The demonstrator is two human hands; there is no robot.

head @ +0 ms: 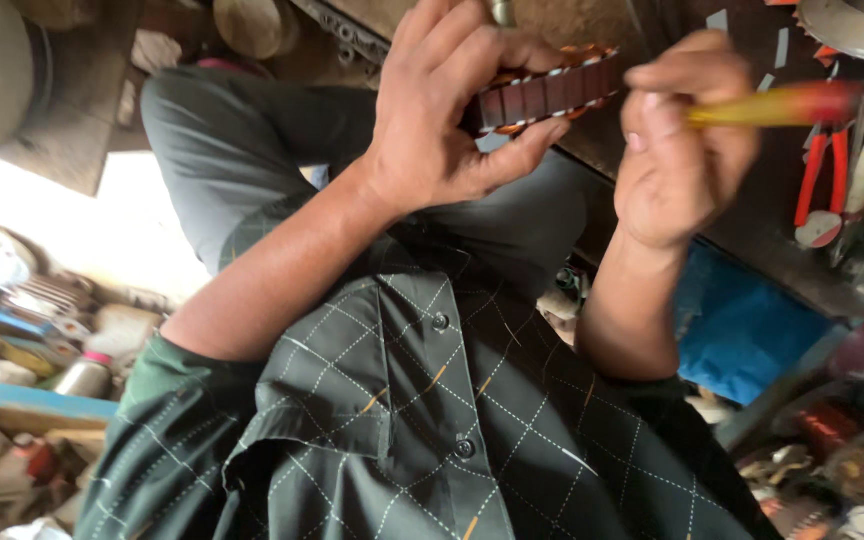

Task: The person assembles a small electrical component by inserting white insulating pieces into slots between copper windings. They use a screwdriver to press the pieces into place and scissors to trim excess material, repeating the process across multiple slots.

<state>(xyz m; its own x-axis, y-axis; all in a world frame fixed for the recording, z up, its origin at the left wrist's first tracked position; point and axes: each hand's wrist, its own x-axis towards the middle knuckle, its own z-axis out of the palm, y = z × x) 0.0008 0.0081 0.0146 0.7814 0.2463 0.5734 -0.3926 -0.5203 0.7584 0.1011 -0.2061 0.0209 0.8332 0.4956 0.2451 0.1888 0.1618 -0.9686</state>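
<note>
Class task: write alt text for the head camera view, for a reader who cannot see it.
The left hand grips a dark ring-shaped metal part with copper windings, while the right hand holds a yellow-and-red-handled tool beside it. Below are a dark checked shirt and red-handled pliers.

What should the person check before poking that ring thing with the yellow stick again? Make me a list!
1. Left hand has a firm hold on the dark ring with copper wire: ok, fingers and thumb wrap around it.
2. Right hand grips the yellow and red tool handle: ok, fist closed on it.
3. Tool tip is on the right spot of the ring: cannot tell, the tip is hidden behind the fingers.
4. Left fingers are out of the tip's way: cannot tell.
5. Spare tools within reach: ok, red-handled pliers lie on the bench to the right.
</note>
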